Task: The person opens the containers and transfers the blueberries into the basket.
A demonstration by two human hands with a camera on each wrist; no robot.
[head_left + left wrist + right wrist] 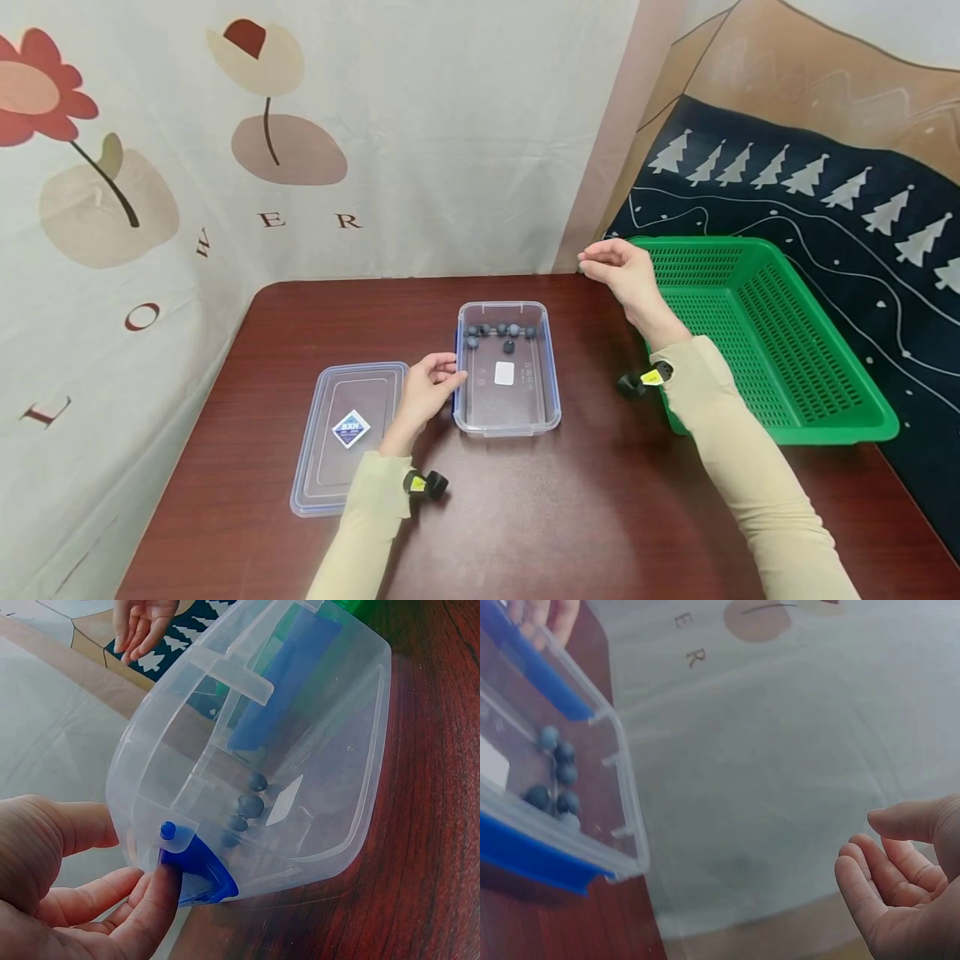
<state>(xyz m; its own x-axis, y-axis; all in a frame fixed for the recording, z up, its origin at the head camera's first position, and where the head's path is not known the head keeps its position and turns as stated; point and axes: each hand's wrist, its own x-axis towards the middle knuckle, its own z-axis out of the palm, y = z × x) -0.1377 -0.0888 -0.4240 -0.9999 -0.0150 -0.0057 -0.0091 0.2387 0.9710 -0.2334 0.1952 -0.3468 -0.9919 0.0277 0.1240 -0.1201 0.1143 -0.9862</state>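
A clear plastic food container (pixel 506 408) with blue side latches stands uncovered on the table. Inside it, several blueberries (pixel 502 330) lie mostly towards the far end, beside a white label. My left hand (pixel 429 387) holds the container's left side, its fingertips at the blue latch (pixel 196 868) in the left wrist view. Higher up and to the right, my right hand (pixel 621 275) hovers between the container and a green basket (pixel 772 333). In the right wrist view, that hand (pixel 900 877) has loosely bent fingers with nothing visible between them and the thumb.
The container's clear lid (pixel 315 467), with a blue and white sticker, lies flat left of the container, partly behind the left forearm. The green basket takes up the table's right side. A printed curtain (pixel 450 167) hangs along the table's (pixel 525 517) far edge.
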